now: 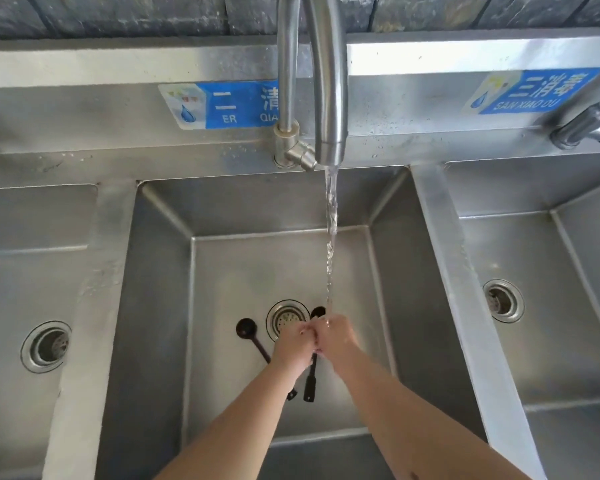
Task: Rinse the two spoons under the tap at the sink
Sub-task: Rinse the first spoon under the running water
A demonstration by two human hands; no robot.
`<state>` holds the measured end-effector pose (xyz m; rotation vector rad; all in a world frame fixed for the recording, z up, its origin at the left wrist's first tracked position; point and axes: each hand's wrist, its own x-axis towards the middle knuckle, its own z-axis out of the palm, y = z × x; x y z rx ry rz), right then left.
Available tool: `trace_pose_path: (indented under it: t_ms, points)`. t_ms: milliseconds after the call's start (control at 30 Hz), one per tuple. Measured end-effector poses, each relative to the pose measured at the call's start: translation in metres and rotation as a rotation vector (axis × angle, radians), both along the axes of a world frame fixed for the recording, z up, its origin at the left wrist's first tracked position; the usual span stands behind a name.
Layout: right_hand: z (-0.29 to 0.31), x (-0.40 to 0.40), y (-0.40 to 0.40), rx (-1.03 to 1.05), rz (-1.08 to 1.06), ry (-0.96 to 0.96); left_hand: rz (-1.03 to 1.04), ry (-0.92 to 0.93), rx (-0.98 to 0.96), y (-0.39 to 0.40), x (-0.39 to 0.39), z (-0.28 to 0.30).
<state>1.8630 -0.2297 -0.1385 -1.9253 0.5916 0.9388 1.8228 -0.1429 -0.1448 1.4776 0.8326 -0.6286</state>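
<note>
Two black spoons are in the middle sink basin point(388, 306). One spoon point(246, 329) lies on the basin floor left of the drain, its handle running under my left wrist. The other spoon point(309, 386) sits between my hands, its bowl poking out above them and its handle hanging below. My left hand point(293, 344) and my right hand point(335, 336) are pressed together, fingers curled around that spoon's shaft. The tap point(329, 98) is running, and its water stream point(330, 237) lands on my right hand's knuckles beside the spoon's bowl.
A round drain strainer point(286, 318) lies just behind my hands. Further steel basins sit to the left point(32, 271) and to the right point(551, 289), each with its own drain. Blue labels are stuck on the backsplash. A second tap point(589, 126) shows at the right edge.
</note>
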Motion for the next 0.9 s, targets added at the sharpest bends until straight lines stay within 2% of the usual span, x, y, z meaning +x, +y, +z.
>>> trace_pose_path:
  t_ms: [200,300,533,767,900]
  points:
    - [-0.049,-0.025,-0.020,-0.011,-0.095,0.053,-0.139,0.055,0.098,-0.015,-0.013,-0.039]
    - [-0.069,-0.031,-0.027,-0.052,-0.059,0.041,-0.195,0.058,0.246,-0.019,-0.013,-0.059]
    - [-0.108,-0.037,-0.026,-0.100,0.079,0.032,-0.220,0.041,0.334,-0.027,-0.010,-0.097]
    - [-0.108,-0.044,-0.033,-0.103,0.166,-0.016,-0.281,0.003,0.397,-0.021,-0.020,-0.095]
    - [-0.087,-0.049,-0.038,-0.051,0.174,-0.024,-0.216,0.000,0.297,-0.020,-0.024,-0.076]
